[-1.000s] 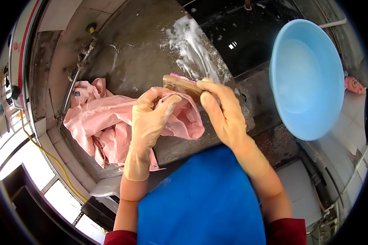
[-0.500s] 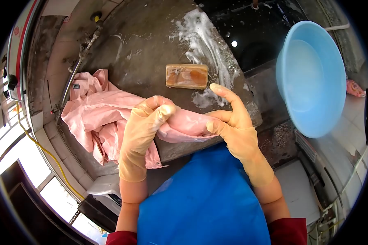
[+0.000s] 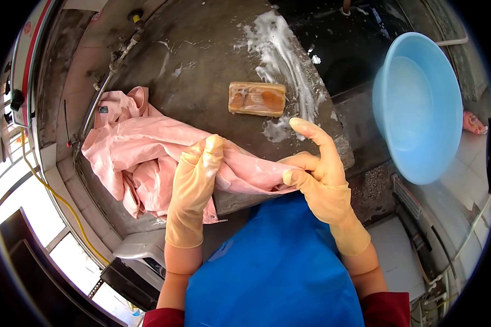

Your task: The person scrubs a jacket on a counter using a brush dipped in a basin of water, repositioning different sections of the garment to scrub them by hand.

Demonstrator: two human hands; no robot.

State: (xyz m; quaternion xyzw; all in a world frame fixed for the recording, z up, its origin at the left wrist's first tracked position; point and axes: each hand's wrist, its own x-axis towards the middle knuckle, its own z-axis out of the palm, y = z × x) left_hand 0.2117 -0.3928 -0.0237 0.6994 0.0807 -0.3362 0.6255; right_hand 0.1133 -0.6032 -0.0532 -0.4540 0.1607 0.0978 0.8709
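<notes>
A pink shirt [image 3: 147,141] lies bunched on the wet stone slab, its collar and dark label at the upper left. One part of it stretches to the right between my hands. My left hand [image 3: 199,169], in a cream rubber glove, is closed round the cloth near the middle. At the end of the stretched part, my right hand [image 3: 324,182], gloved the same way, pinches the edge with its index finger raised. Beyond the hands a brown bar of soap [image 3: 256,99] rests flat on the slab, touched by neither hand.
White suds [image 3: 281,54] streak the slab [image 3: 202,71] near its right edge. A light blue basin [image 3: 417,103] stands to the right, beside a dark water-filled trough [image 3: 333,49]. A metal pipe [image 3: 114,68] runs along the left. A blue apron [image 3: 273,267] covers my front.
My left hand has turned its fist more upright on the cloth. The view has shifted slightly, so the soap and slab appear a little farther right. Both hands keep hold of the shirt.
</notes>
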